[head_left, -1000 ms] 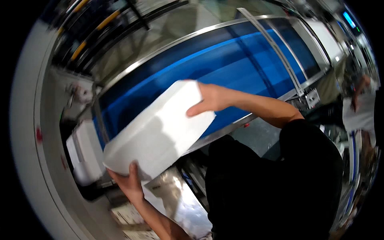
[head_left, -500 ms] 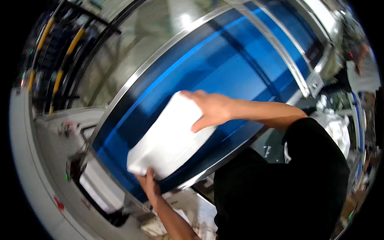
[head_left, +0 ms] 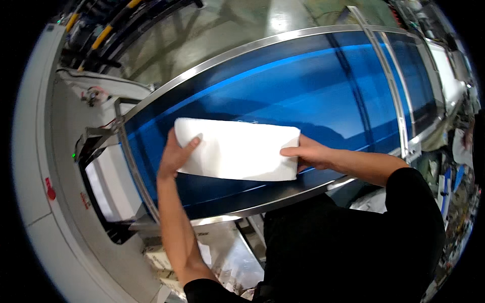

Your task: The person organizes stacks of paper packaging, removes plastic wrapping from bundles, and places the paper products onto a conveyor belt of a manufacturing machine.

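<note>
Between my two hands is a white, oblong block that looks like a stack of paper or tissue sheets [head_left: 237, 150]. It lies crosswise over the blue conveyor belt [head_left: 303, 96]; whether it touches the belt I cannot tell. My left hand [head_left: 177, 154] grips its left end, thumb on the upper face and fingers round the edge. At the right end, my right hand [head_left: 305, 151] is closed on it the same way, its thumb on top and its other fingers largely hidden beneath.
A metal rail [head_left: 212, 59] borders the belt's far side, and a crossbar [head_left: 386, 76] spans its right part. Left stands a pale machine [head_left: 45, 166] with a red button [head_left: 50, 192]; a white stack [head_left: 113, 182] sits in its opening. Cartons [head_left: 159, 257] stand below, near my left forearm.
The white stack has turned from a slant to nearly level across my view. My left hand has moved up, and my right hand has shifted right onto its end. The view has swung too.
</note>
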The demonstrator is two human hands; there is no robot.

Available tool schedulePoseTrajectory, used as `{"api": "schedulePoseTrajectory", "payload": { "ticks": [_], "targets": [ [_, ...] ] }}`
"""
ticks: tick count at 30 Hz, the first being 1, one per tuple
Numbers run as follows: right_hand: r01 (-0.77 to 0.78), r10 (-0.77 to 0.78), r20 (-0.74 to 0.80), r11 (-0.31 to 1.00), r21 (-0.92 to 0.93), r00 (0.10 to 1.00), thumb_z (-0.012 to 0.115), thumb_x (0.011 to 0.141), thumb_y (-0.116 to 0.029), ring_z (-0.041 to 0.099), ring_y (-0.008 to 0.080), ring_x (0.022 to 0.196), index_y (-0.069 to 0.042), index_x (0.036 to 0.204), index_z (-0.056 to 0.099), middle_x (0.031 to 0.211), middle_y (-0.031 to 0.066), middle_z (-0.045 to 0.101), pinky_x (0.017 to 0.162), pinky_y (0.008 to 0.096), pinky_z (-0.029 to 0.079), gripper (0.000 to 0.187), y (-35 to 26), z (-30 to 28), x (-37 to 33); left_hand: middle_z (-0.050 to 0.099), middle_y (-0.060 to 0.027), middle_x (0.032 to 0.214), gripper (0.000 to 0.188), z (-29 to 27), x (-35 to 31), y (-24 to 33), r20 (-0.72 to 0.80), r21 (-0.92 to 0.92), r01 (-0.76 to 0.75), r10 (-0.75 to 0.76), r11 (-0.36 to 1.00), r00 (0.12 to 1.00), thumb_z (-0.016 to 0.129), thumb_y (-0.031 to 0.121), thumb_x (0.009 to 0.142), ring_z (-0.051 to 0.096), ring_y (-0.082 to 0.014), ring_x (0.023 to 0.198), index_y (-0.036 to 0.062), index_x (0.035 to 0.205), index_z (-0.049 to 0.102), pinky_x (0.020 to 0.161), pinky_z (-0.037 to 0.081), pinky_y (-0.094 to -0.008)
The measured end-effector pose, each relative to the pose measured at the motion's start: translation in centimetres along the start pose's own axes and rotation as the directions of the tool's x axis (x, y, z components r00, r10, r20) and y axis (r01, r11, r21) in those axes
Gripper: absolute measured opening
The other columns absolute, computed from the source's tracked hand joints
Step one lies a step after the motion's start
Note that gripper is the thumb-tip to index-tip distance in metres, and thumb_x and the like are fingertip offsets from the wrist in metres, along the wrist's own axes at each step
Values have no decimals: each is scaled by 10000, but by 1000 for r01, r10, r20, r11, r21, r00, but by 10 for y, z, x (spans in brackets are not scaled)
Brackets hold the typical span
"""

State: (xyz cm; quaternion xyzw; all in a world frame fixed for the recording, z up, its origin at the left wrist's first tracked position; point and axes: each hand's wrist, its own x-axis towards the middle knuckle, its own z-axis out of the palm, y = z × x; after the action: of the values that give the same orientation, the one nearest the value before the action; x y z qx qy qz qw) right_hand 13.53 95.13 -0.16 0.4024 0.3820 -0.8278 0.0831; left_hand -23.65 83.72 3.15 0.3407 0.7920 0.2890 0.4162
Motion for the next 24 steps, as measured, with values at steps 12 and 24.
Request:
{"api": "schedulePoseTrajectory", "payload": {
  "ticks": [12, 24],
  "targets": [
    [-108, 149, 17, 787, -607, 989, 606, 908, -590, 478, 359, 1333, 37, 1466, 391, 1416, 258, 504, 1106, 456, 375, 866, 31, -52, -63, 566, -227, 1365, 1008, 128, 117, 123, 363, 395, -474, 340, 787, 867, 886, 400, 631, 590, -375, 1208, 66, 1465, 429, 1031, 449, -441],
    [-36, -844, 199, -250, -968, 498, 518, 953, -570, 354, 377, 1423, 22, 1404, 471, 1491, 251, 413, 1174, 533, 250, 745, -53, -71, -85, 476, -217, 1418, 450, 175, 39, 116, -249, 432, -542, 673, 721, 696, 693, 172, 889, 433, -412, 1314, 55, 1312, 590, 1110, 337, -490]
  ]
}}
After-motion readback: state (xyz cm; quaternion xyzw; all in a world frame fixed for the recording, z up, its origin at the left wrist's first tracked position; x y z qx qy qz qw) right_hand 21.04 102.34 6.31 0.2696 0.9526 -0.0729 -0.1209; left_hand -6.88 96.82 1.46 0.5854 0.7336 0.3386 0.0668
